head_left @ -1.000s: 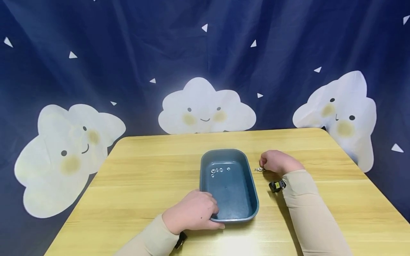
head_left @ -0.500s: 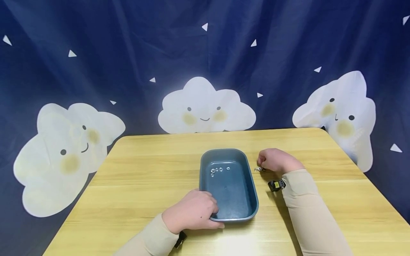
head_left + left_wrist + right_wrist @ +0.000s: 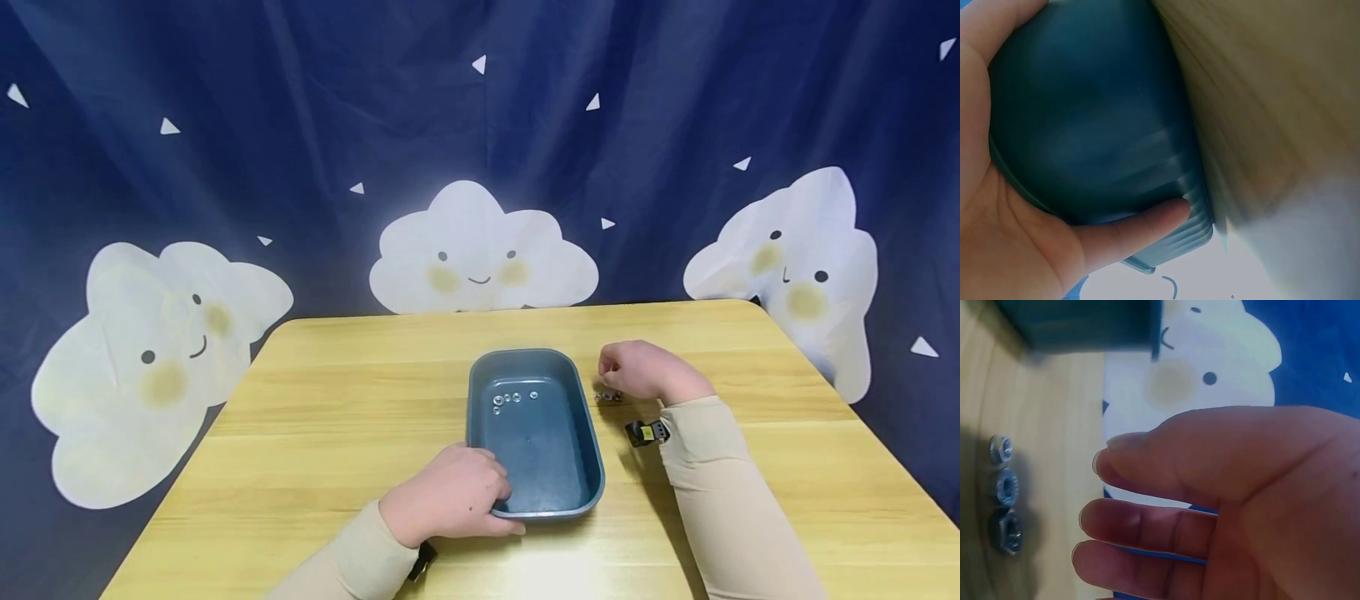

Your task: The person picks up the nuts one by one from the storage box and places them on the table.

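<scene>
My left hand (image 3: 450, 496) grips the near left corner of a dark teal plastic tray (image 3: 596, 454), fingers over the rim and thumb outside. In the left wrist view the thumb lies along the tray's ribbed outer wall (image 3: 1175, 240). Several small metal nuts (image 3: 517, 397) lie inside toward the far end. My right hand (image 3: 645, 371) hovers right of the tray, just above three nuts on the table. The right wrist view shows those flanged nuts (image 3: 1007, 486) in a row, apart from the fingers. Its thumb and index tips are close together, with nothing visible between them.
The light wood table (image 3: 337, 400) has rounded far corners. Behind it hangs a dark blue curtain (image 3: 420, 100) printed with white clouds and triangles. A small black wrist camera (image 3: 647, 433) sits below the right wrist.
My right hand has risen slightly and shifted left, away from the nuts on the table, which now show more fully. The left hand and the tray have stayed still.
</scene>
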Demonstrator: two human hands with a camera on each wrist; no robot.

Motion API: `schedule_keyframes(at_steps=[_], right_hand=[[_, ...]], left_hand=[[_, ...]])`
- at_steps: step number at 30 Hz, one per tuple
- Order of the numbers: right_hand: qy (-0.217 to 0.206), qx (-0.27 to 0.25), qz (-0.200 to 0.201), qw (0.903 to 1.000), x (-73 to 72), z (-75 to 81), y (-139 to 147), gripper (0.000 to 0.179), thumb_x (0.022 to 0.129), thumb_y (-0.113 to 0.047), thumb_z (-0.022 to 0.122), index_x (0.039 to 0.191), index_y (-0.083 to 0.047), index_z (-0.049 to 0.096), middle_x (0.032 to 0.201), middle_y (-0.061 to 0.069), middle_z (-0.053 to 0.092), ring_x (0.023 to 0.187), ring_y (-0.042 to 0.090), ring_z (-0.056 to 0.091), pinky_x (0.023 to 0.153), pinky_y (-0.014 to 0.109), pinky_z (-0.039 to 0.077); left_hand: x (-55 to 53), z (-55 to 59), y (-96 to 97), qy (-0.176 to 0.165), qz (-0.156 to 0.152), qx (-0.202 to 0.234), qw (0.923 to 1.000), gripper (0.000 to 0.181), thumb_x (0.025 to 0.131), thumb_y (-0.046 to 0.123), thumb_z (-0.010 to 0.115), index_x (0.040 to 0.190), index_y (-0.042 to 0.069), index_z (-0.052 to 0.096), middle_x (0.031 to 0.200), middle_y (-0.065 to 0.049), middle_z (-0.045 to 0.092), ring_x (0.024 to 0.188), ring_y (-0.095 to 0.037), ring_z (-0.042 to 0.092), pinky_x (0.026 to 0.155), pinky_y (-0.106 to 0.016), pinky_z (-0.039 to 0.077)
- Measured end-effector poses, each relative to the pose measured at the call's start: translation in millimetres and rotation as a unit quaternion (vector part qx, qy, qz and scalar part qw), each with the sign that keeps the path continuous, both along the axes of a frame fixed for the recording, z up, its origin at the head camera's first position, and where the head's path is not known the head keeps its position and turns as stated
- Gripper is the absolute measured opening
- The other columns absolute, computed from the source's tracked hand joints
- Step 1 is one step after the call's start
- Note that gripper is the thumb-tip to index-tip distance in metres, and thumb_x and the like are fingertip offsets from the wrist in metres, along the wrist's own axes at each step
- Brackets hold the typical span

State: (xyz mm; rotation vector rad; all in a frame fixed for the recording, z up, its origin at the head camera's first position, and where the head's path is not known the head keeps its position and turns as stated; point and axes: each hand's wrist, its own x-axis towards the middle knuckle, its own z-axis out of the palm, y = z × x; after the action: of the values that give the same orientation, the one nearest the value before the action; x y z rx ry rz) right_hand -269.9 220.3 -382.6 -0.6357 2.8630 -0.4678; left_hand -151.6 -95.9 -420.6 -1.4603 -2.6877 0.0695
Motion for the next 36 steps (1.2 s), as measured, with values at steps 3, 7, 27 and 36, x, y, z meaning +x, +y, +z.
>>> schedule_keyframes(at_steps=[3,7,27,36], right_hand=[[0.012,-0.002,0.003,0.9999,2.3,4.7,-1.9,0.007,0.090,-0.013,0.060,0.087,-0.014,0.065,0.082,-0.002,0.062,0.077,0.019,0.056,0.075,0.040,0.045],[0.026,-0.007,0.008,0.9996,5.1,8.8,-4.1,0.009,0.088,-0.012,0.058,0.087,-0.015,0.066,0.082,-0.003,0.063,0.077,0.018,0.056,0.074,0.039,0.046],[0.062,-0.003,-0.004,0.9980,17.0,26.8,-22.4,0.006,0.092,-0.021,0.063,0.091,-0.017,0.068,0.082,-0.005,0.061,0.077,0.017,0.057,0.075,0.042,0.047],[0.067,-0.014,0.019,0.9975,21.5,29.0,-34.6,0.005,0.092,-0.021,0.065,0.091,-0.017,0.069,0.081,-0.007,0.062,0.075,0.015,0.056,0.072,0.039,0.046]], left_hand=[[0.0,0.3,0.1,0.001,0.001,0.000,1.0000,0.051,0.087,0.069,0.062,0.058,0.028,0.051,0.061,0.018,0.039,0.061,-0.004,0.042,0.052,-0.022,0.031],[-0.1,-0.4,-0.3,0.002,0.000,0.002,1.0000,0.051,0.087,0.069,0.062,0.058,0.029,0.051,0.061,0.018,0.039,0.061,-0.004,0.042,0.051,-0.023,0.030],[-0.8,-2.0,0.0,0.002,0.000,-0.005,1.0000,0.051,0.087,0.069,0.062,0.058,0.029,0.052,0.061,0.018,0.040,0.063,-0.004,0.046,0.051,-0.024,0.030],[-0.6,-0.4,0.1,0.006,-0.005,-0.003,1.0000,0.050,0.087,0.069,0.062,0.059,0.029,0.053,0.060,0.018,0.040,0.063,-0.005,0.047,0.050,-0.023,0.031]])
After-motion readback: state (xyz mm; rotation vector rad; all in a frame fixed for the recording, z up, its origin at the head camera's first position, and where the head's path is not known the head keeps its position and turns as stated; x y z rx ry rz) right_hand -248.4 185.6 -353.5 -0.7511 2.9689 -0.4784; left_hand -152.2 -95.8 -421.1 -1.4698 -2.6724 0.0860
